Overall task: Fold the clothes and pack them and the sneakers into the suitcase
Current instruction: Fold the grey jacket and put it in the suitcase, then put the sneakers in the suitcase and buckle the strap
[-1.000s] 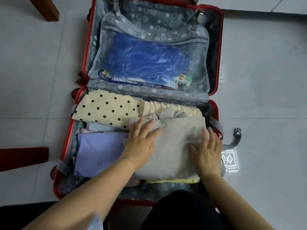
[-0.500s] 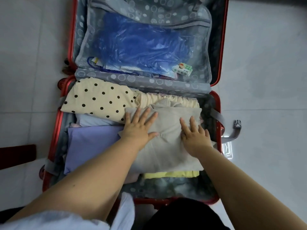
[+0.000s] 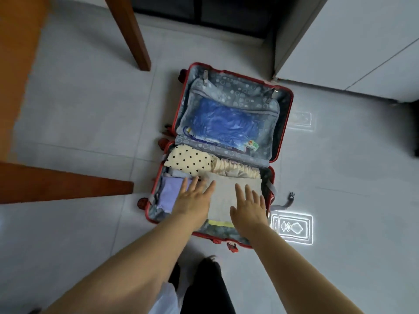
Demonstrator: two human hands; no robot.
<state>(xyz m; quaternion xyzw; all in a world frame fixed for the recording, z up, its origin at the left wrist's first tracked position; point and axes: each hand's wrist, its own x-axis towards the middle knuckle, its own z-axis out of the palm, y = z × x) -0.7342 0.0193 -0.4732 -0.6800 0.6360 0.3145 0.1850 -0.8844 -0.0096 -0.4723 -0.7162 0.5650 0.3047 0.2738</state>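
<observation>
Folded clothes were packed in the suitcase's (image 3: pixel 226 87) 6 o'clock half, with the grey garment (image 3: pixel 223 196) topmost. The left hand (image 3: pixel 192 201) and right hand (image 3: pixel 248 208) were held flat on or just above it, nothing gripped. No sneakers were seen; closing was judged left.

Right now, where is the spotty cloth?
In the head view, the spotty cloth lies in the near half of the suitcase, at its far left corner, beside the cream ruffled garment.

Suitcase (image 3: pixel 238 86): glossy red hard shell, cloth lining. Blue bag (image 3: pixel 222 123): crinkled shiny plastic; folded clothes (image 3: pixel 229 191) below: matt cloth. Floor (image 3: pixel 90 109): smooth tile; table leg (image 3: pixel 129 30), upper left: wood.
</observation>
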